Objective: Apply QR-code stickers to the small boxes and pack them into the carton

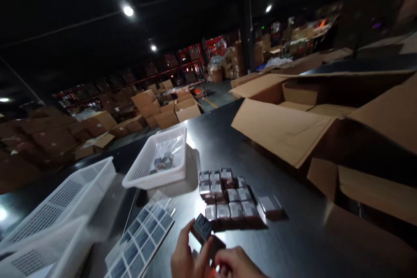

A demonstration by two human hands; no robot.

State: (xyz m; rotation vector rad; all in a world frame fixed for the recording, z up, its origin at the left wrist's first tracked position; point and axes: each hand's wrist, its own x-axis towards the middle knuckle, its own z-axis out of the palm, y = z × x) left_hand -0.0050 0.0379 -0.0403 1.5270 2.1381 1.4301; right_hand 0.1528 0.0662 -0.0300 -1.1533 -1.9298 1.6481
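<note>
At the bottom of the view both my hands hold one small dark box (204, 231) with a blue-grey label on top. My left hand (185, 256) grips its left side. My right hand (236, 264) holds its lower right end. Just beyond the box lies a tight group of several similar small boxes (228, 197) on the glossy black table (293, 234). A sheet of blue-grey labels (143, 241) lies to the left of my hands.
A white plastic basket (159, 160) with a few small boxes stands behind the label sheet. Two more white baskets (55, 208) are at the far left. A large open cardboard carton (325, 126) fills the right side. Stacked cartons and shelving stand in the dark background.
</note>
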